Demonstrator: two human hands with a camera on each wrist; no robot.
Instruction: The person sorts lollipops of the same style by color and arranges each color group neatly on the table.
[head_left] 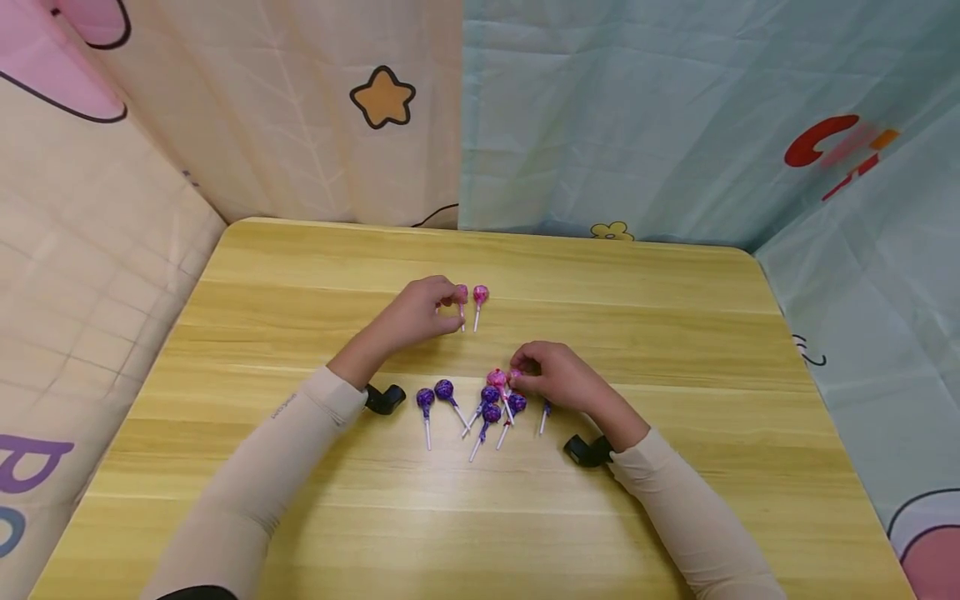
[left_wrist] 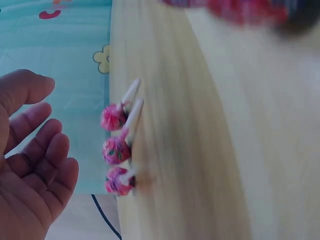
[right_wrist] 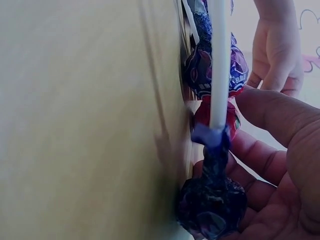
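Observation:
My left hand [head_left: 420, 315] is beside a short row of pink lollipops [head_left: 481, 294] near the table's far side. In the left wrist view its fingers [left_wrist: 47, 155] are loosely bent with nothing between them, apart from three pink lollipops [left_wrist: 117, 150]. My right hand [head_left: 561, 377] pinches a pink lollipop [head_left: 515, 377] at the right of a mixed cluster. Its thumb [right_wrist: 270, 112] and fingers are around that red-pink wrapped head [right_wrist: 234, 120], partly hidden behind a purple lollipop [right_wrist: 212, 207]. Another pink lollipop [head_left: 497, 378] lies over purple lollipops [head_left: 491, 413] in the cluster.
Two purple lollipops [head_left: 425, 398] lie left of the cluster, and another purple lollipop [head_left: 545, 417] is partly under the right hand. Black wrist cameras [head_left: 386, 399] sit at both cuffs. Printed curtains [head_left: 600, 117] border the wooden table [head_left: 450, 533].

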